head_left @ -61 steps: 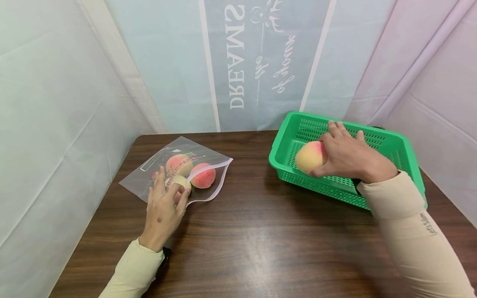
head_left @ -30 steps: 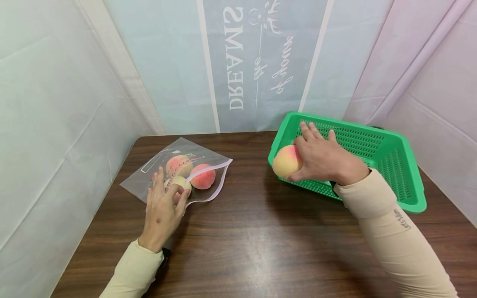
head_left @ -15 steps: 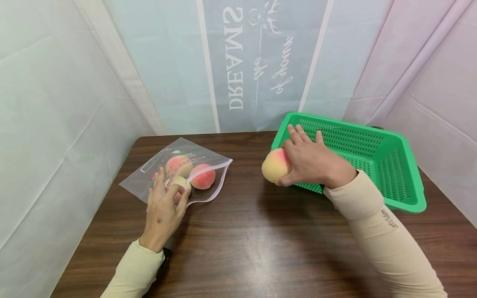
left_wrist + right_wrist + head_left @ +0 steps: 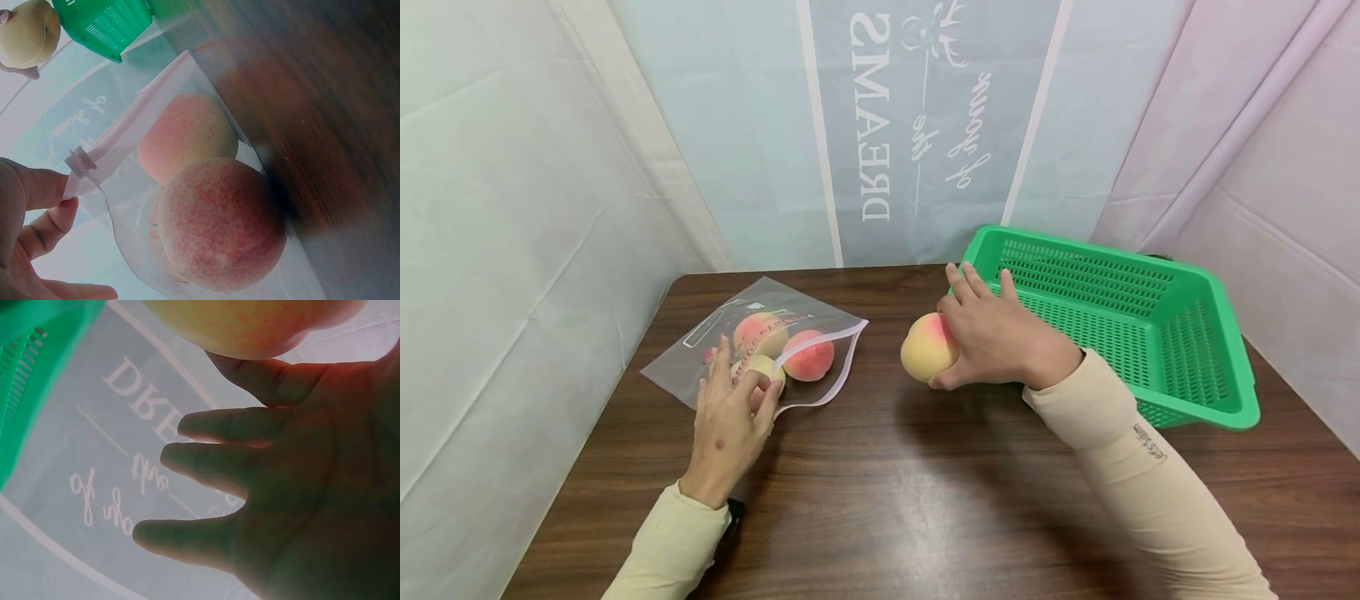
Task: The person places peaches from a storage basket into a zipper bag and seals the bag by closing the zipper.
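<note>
My left hand [image 4: 730, 425] pinches the zip edge of a clear zip-lock bag [image 4: 700, 358] between thumb and index finger; the slider [image 4: 80, 161] shows beside the fingertips in the left wrist view. Inside the bag lie a pink peach [image 4: 808, 356], a yellow-pink peach [image 4: 762, 335] and a pale peach [image 4: 760, 372] partly behind the fingers. The bag's mouth gapes to the right. My right hand [image 4: 992, 333] holds another yellow-pink peach [image 4: 927, 350] above the table, between thumb and index finger, with the other fingers spread away from it.
A green perforated basket [image 4: 1150, 325] stands at the right of the brown wooden table [image 4: 865, 500], behind my right forearm. A printed cloth [image 4: 940, 125] hangs at the back, and white sheets [image 4: 497, 208] flank both sides.
My right hand has lifted the peach out of the green basket and carried it left over the rim, above the table. My left hand and the bag have stayed in place.
</note>
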A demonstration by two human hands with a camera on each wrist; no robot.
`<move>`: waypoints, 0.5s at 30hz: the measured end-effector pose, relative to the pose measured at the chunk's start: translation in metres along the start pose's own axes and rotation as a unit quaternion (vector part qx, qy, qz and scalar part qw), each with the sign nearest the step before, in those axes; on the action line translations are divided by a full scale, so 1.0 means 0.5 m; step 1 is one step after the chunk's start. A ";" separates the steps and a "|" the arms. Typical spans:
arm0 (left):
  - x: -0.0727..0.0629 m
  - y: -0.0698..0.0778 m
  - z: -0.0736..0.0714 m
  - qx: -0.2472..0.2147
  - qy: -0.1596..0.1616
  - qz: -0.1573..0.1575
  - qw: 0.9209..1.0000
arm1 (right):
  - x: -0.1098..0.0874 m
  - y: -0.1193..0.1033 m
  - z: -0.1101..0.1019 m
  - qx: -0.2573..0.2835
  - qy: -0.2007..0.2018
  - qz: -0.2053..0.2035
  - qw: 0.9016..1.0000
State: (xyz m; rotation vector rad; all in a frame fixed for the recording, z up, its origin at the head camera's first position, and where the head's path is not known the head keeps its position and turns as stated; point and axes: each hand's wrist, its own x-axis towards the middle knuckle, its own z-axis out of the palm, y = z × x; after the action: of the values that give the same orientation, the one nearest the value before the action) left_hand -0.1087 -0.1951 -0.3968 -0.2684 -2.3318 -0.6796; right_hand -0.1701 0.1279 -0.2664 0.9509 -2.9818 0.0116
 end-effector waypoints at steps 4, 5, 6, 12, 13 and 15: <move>-0.002 -0.002 0.001 -0.001 0.003 -0.001 1.000 | 0.007 -0.009 0.011 -0.004 0.000 -0.007 1.000; -0.002 -0.003 0.001 -0.002 0.004 -0.001 1.000 | 0.009 -0.011 0.013 -0.005 -0.001 -0.007 1.000; -0.002 -0.003 0.001 -0.002 0.005 -0.001 1.000 | 0.010 -0.013 0.015 -0.006 -0.002 -0.008 1.000; -0.003 -0.004 0.002 0.001 0.006 0.001 1.000 | 0.014 -0.022 0.026 -0.007 -0.007 -0.010 1.000; -0.003 -0.004 0.002 0.001 0.006 0.001 1.000 | 0.015 -0.024 0.026 -0.008 -0.008 -0.011 1.000; -0.003 -0.003 0.002 0.000 0.005 0.000 1.000 | 0.017 -0.027 0.027 -0.010 -0.008 -0.014 1.000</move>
State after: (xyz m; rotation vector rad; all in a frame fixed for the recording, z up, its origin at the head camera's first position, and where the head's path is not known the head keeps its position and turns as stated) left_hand -0.1088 -0.1961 -0.3987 -0.2638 -2.3222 -0.6788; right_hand -0.1692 0.1116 -0.2796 0.9950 -2.9779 -0.0250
